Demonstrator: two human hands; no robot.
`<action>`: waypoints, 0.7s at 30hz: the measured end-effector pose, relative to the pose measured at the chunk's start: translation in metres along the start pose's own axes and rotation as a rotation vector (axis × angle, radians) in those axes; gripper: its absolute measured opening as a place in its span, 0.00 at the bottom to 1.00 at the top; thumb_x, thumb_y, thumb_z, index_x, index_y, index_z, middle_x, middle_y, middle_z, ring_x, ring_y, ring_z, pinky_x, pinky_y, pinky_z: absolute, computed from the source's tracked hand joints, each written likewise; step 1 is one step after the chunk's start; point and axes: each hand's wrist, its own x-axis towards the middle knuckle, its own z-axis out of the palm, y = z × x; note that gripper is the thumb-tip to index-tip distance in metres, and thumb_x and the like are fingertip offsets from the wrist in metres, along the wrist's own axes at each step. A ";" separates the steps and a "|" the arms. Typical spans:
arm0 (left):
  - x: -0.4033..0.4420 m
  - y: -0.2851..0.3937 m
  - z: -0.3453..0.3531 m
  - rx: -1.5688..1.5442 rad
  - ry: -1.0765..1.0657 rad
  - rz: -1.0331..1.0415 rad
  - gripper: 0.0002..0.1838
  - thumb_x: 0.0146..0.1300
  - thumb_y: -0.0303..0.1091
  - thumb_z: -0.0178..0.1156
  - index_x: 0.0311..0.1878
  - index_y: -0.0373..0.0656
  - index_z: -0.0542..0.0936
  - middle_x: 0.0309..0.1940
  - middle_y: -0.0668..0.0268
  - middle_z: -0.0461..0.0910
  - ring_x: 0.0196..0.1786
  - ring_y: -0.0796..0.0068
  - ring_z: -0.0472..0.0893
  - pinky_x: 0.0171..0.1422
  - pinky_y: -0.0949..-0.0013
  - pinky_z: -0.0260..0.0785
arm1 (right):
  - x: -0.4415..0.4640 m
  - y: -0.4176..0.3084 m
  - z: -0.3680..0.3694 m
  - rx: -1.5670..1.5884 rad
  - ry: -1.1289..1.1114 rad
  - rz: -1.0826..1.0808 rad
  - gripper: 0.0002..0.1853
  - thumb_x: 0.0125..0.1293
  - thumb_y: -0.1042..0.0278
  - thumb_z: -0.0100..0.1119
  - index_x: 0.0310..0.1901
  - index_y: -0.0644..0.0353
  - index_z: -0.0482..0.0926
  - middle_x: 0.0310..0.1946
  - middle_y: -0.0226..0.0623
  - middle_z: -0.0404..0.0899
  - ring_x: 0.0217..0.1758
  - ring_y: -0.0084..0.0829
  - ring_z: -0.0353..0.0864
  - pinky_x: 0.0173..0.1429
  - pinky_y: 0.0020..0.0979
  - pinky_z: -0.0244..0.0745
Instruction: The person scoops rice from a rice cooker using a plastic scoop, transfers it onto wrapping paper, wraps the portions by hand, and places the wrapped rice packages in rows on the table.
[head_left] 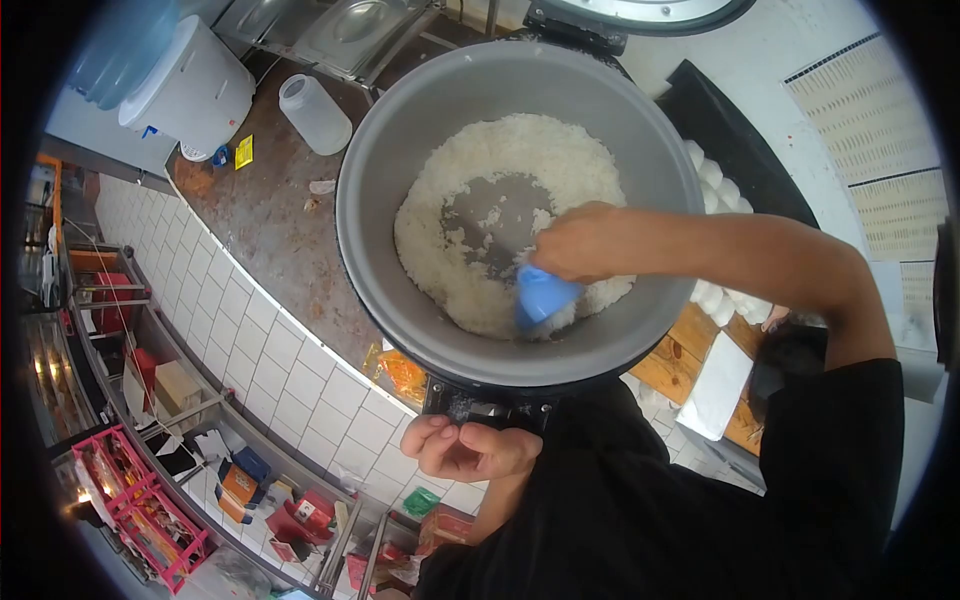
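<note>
A large round grey pot (390,130) holds white rice (540,140), spread in a ring around a mostly bare patch of its bottom. My right hand (580,243) reaches in from the right, its fingers wrapped round a blue scoop (545,297). The scoop touches the rice at the lower side of the pot, with some grains beside its edge. In front of the pot's rim, near the black latch, my left hand (470,450) hangs with its fingers curled and nothing visible in them.
Left of the pot, a brown worktop (270,210) bears a translucent plastic jar (315,115), a yellow packet (244,152) and a white bucket (205,85). An orange packet (402,375) lies near the pot's base. The pot's open lid (640,10) is behind. Shelves with boxes stand lower left.
</note>
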 end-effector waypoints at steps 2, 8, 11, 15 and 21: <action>0.000 0.000 -0.002 -0.008 0.003 -0.010 0.08 0.62 0.30 0.52 0.44 0.44 0.69 0.42 0.62 0.67 0.45 0.69 0.65 0.55 0.67 0.56 | -0.016 0.004 -0.009 0.086 -0.093 0.060 0.12 0.69 0.67 0.56 0.49 0.65 0.80 0.35 0.49 0.84 0.38 0.49 0.85 0.41 0.47 0.81; -0.003 -0.002 -0.002 -0.003 0.005 -0.004 0.09 0.62 0.29 0.52 0.45 0.43 0.69 0.42 0.63 0.66 0.45 0.70 0.65 0.54 0.68 0.56 | -0.027 0.009 -0.003 0.211 0.111 0.335 0.19 0.70 0.70 0.52 0.60 0.69 0.74 0.32 0.50 0.81 0.37 0.46 0.86 0.37 0.42 0.81; -0.002 0.001 0.000 0.016 0.002 -0.025 0.08 0.62 0.29 0.52 0.44 0.43 0.69 0.42 0.63 0.66 0.45 0.70 0.65 0.53 0.69 0.56 | -0.032 -0.007 -0.014 0.268 0.285 0.488 0.21 0.72 0.72 0.48 0.64 0.70 0.70 0.31 0.52 0.81 0.35 0.44 0.86 0.37 0.40 0.82; -0.001 0.001 -0.001 0.032 -0.007 -0.002 0.08 0.61 0.29 0.52 0.43 0.43 0.69 0.41 0.63 0.66 0.44 0.70 0.65 0.53 0.69 0.56 | -0.032 -0.002 -0.030 0.255 0.160 0.529 0.21 0.72 0.73 0.48 0.65 0.69 0.70 0.34 0.52 0.82 0.37 0.45 0.87 0.40 0.42 0.82; 0.000 0.002 0.000 0.022 -0.014 0.000 0.08 0.62 0.29 0.52 0.44 0.43 0.69 0.41 0.63 0.65 0.44 0.70 0.64 0.53 0.69 0.56 | -0.003 0.028 -0.025 0.218 -0.069 0.520 0.13 0.70 0.69 0.55 0.48 0.67 0.83 0.42 0.51 0.85 0.43 0.46 0.87 0.46 0.44 0.83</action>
